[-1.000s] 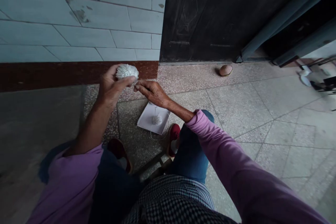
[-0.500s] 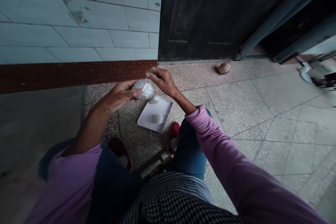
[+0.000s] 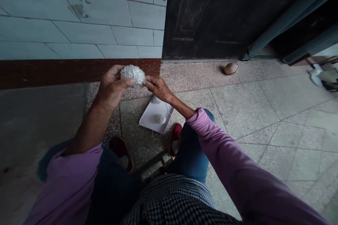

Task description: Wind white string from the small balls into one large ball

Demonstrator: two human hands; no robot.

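Observation:
My left hand is closed around a ball of white yarn, its thumb pressed on the near side. With finger and thumb pinched, my right hand is at the ball's lower right edge. It appears to hold the yarn strand, though the strand is hardly visible at the fingertips. Below my hands a shallow white tray lies on the floor. A smaller yarn ball sits in it, and another ball at its far edge is partly hidden by my right hand. A loose strand loops over the tray's right side.
A tiled wall with a dark red base strip rises ahead, beside a dark door. A round brownish object lies near the door's foot. My red shoes flank the tray on the speckled tile floor.
The held yarn ball has moved up and left and been turned in my left hand. My right hand has come down from above the ball to its lower right edge.

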